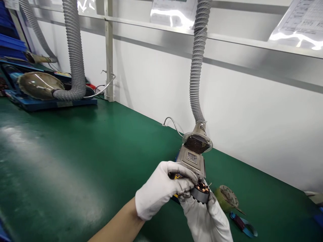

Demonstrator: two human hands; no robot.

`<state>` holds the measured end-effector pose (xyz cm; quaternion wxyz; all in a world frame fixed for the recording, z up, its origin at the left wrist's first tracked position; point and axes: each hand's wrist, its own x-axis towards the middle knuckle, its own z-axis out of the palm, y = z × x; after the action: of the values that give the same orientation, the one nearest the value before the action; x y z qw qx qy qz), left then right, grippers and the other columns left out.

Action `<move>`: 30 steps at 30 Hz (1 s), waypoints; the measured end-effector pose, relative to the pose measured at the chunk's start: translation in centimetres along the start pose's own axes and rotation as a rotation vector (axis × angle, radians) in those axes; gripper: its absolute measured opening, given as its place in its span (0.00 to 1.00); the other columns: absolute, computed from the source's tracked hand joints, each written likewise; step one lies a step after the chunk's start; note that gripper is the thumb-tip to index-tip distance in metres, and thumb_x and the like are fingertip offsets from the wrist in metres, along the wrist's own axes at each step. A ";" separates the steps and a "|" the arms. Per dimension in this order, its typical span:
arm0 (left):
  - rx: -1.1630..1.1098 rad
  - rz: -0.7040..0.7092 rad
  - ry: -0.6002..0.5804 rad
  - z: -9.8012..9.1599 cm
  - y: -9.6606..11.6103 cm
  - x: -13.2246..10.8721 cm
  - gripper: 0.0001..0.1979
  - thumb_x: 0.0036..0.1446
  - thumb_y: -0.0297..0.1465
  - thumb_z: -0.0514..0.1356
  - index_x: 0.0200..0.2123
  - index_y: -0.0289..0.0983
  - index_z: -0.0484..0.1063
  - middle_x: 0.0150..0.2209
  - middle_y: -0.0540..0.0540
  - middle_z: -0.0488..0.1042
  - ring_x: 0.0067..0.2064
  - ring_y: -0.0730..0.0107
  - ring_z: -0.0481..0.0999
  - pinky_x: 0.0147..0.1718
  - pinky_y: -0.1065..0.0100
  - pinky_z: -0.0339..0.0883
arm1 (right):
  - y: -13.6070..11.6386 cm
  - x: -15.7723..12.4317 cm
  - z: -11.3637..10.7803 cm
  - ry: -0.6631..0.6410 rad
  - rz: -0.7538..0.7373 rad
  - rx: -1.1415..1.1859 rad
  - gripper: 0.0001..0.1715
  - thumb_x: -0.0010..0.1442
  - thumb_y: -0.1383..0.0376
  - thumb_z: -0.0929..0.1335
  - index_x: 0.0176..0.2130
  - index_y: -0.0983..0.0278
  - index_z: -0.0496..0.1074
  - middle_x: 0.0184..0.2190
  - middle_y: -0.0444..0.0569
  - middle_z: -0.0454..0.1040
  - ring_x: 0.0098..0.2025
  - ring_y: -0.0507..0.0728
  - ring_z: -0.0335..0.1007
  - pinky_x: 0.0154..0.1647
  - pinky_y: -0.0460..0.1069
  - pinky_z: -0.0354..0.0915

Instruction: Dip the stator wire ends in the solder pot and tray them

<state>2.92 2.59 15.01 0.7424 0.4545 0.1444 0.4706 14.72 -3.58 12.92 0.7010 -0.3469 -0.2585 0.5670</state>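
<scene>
A small dark motor stator (200,197) with copper windings sits between my two gloved hands. My right hand (205,218), below it, grips the stator's side with fingers and thumb. From the left, my left hand (164,188) closes its fingers at the stator's upper left edge; its fingertips partly cover the windings. A thin wire end pokes up by the stator's right side. Directly behind my hands stands a metal-topped bench unit (192,158) with a square code plate, its lower part hidden by the gloves. Both white gloves are dirty at the fingertips.
A grey fume hose (198,67) ends in a hood (197,143) behind the unit. To the right lie a green round tin (227,197) and a blue wrist strap (244,224). Another hooded hose (74,50) meets a blue tray (58,105) at left, all on a green bench (63,161).
</scene>
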 end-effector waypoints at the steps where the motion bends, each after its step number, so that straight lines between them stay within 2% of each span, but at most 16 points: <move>1: -0.030 0.030 0.018 -0.1 -0.2 -0.1 0.03 0.45 0.22 0.65 0.24 0.34 0.78 0.29 0.46 0.76 0.31 0.69 0.74 0.31 0.74 0.69 | 0.1 -0.1 0.1 -0.026 -0.018 -0.020 0.23 0.42 0.51 0.78 0.38 0.55 0.75 0.37 0.46 0.75 0.33 0.56 0.71 0.36 0.52 0.71; 4: -0.084 0.174 0.129 -0.7 0.0 -0.2 0.01 0.47 0.26 0.66 0.26 0.36 0.78 0.31 0.46 0.77 0.35 0.68 0.75 0.35 0.73 0.68 | 0.3 -0.1 0.3 -0.076 -0.043 -0.108 0.24 0.46 0.47 0.75 0.39 0.56 0.74 0.34 0.49 0.75 0.30 0.55 0.71 0.33 0.51 0.71; 6: -0.015 0.173 0.161 -1.0 0.6 -0.2 0.04 0.46 0.25 0.66 0.29 0.37 0.78 0.35 0.46 0.77 0.39 0.66 0.74 0.37 0.73 0.68 | 0.3 -0.1 0.0 -0.061 -0.068 -0.152 0.25 0.47 0.46 0.74 0.39 0.57 0.74 0.34 0.51 0.75 0.30 0.56 0.71 0.32 0.52 0.71; 10: 0.138 -0.014 -0.042 -0.6 1.1 0.0 0.09 0.45 0.20 0.63 0.31 0.35 0.79 0.37 0.44 0.77 0.39 0.63 0.75 0.36 0.72 0.69 | 0.3 0.4 -1.5 -0.024 -0.129 -0.204 0.25 0.48 0.46 0.73 0.41 0.58 0.74 0.39 0.53 0.75 0.36 0.60 0.73 0.37 0.56 0.72; 12: 0.131 0.058 -0.064 0.0 0.7 0.0 0.11 0.45 0.16 0.59 0.28 0.35 0.78 0.34 0.45 0.76 0.37 0.65 0.75 0.36 0.71 0.69 | 0.4 0.9 -2.4 -0.057 -0.153 -0.231 0.26 0.48 0.47 0.73 0.43 0.58 0.74 0.41 0.53 0.74 0.40 0.62 0.72 0.37 0.56 0.72; 14: 0.164 0.194 -0.026 0.4 0.4 -0.3 0.13 0.45 0.14 0.58 0.26 0.36 0.78 0.32 0.47 0.75 0.38 0.65 0.74 0.39 0.70 0.68 | 0.4 1.4 -3.1 -0.106 -0.219 -0.273 0.25 0.49 0.48 0.73 0.43 0.59 0.73 0.40 0.53 0.74 0.40 0.63 0.72 0.36 0.55 0.73; 16: 0.221 0.323 -0.004 0.4 0.4 -0.6 0.11 0.47 0.16 0.59 0.27 0.36 0.77 0.32 0.47 0.75 0.40 0.65 0.73 0.45 0.68 0.66 | 0.4 1.8 -3.3 -0.095 -0.359 -0.380 0.22 0.51 0.52 0.73 0.42 0.60 0.73 0.38 0.52 0.75 0.38 0.61 0.73 0.34 0.52 0.73; 18: 0.240 0.406 0.039 0.0 0.6 -0.8 0.08 0.50 0.19 0.61 0.27 0.37 0.76 0.33 0.47 0.75 0.42 0.64 0.73 0.48 0.67 0.64 | 0.4 1.8 -2.9 0.000 -0.568 -0.533 0.18 0.51 0.60 0.74 0.42 0.60 0.72 0.37 0.51 0.75 0.35 0.58 0.74 0.32 0.48 0.73; 19: 0.225 0.404 0.081 -0.2 0.8 -0.8 0.07 0.52 0.21 0.61 0.28 0.38 0.76 0.34 0.47 0.75 0.44 0.64 0.72 0.48 0.67 0.64 | 0.5 1.6 -2.6 0.055 -0.680 -0.607 0.18 0.51 0.64 0.74 0.43 0.61 0.71 0.38 0.50 0.75 0.35 0.57 0.74 0.31 0.47 0.72; 21: 0.143 0.283 0.112 -0.5 0.8 -0.5 0.07 0.53 0.24 0.62 0.36 0.38 0.76 0.39 0.47 0.76 0.47 0.63 0.72 0.48 0.68 0.64 | 0.7 1.3 -1.8 0.141 -0.925 -0.730 0.18 0.51 0.70 0.73 0.43 0.61 0.69 0.41 0.50 0.74 0.39 0.57 0.73 0.34 0.46 0.72; 23: 0.024 0.058 0.000 -0.3 0.4 -0.2 0.14 0.54 0.28 0.63 0.46 0.38 0.73 0.44 0.45 0.74 0.49 0.62 0.71 0.48 0.67 0.64 | 1.0 0.9 -1.3 0.122 -1.183 -0.921 0.19 0.51 0.75 0.72 0.42 0.62 0.69 0.46 0.50 0.71 0.44 0.57 0.70 0.39 0.46 0.71; 25: -0.090 -0.102 -0.123 0.3 -0.4 0.0 0.18 0.52 0.32 0.65 0.47 0.36 0.72 0.43 0.42 0.75 0.48 0.60 0.72 0.48 0.65 0.64 | 1.4 0.8 -1.2 0.099 -1.407 -1.167 0.18 0.49 0.78 0.71 0.39 0.63 0.71 0.48 0.51 0.68 0.46 0.58 0.69 0.42 0.49 0.71; 27: -0.219 -0.123 -0.072 1.3 -1.5 0.0 0.16 0.48 0.37 0.67 0.39 0.34 0.76 0.38 0.42 0.76 0.42 0.63 0.74 0.44 0.67 0.66 | 1.8 0.7 -1.1 0.108 -1.507 -1.336 0.17 0.49 0.80 0.71 0.37 0.64 0.72 0.47 0.52 0.68 0.45 0.59 0.69 0.42 0.52 0.71; 30: -0.440 -0.023 0.137 2.3 -2.5 0.0 0.13 0.44 0.38 0.69 0.30 0.34 0.77 0.30 0.46 0.75 0.35 0.69 0.74 0.38 0.72 0.67 | 1.9 0.5 -0.6 0.197 -1.487 -1.280 0.15 0.50 0.80 0.71 0.36 0.64 0.71 0.45 0.52 0.68 0.45 0.60 0.69 0.41 0.54 0.71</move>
<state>5.81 0.98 14.24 0.8175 0.2471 0.0936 0.5118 14.09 -2.96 11.02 0.5775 -0.4555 -0.6092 -0.2966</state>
